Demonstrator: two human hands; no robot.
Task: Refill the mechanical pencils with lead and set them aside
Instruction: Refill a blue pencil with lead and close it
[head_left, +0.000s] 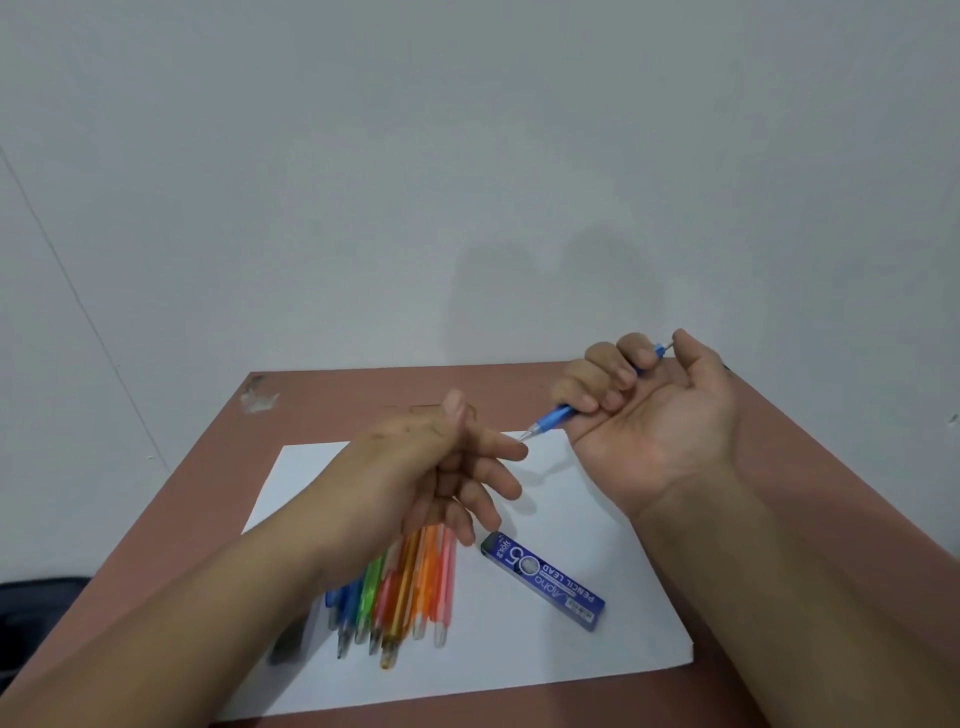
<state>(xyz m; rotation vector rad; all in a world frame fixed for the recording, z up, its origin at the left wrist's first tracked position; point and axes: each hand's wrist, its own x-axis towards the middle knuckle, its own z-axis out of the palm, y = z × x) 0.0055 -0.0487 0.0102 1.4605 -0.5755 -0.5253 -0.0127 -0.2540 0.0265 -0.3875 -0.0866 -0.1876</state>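
Right hand (649, 410) curled round blue mechanical pencil (558, 415), thumb on cap end — likely clicking lead through. Left hand (441, 467) loosely spread, forefinger at tip, perhaps checking lead; blurred. Spare pencils (405, 592) bundled on white paper (597, 665) beside lead case (543, 581) — handy.

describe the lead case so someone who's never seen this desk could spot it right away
On the reddish-brown table lies a white sheet of paper. Near the sheet's middle, right of the fanned bundle of coloured pencils, lies the lead case. Unlike those slim translucent pencils, it is a flat dark-blue box printed PENCIL LEAD in white.
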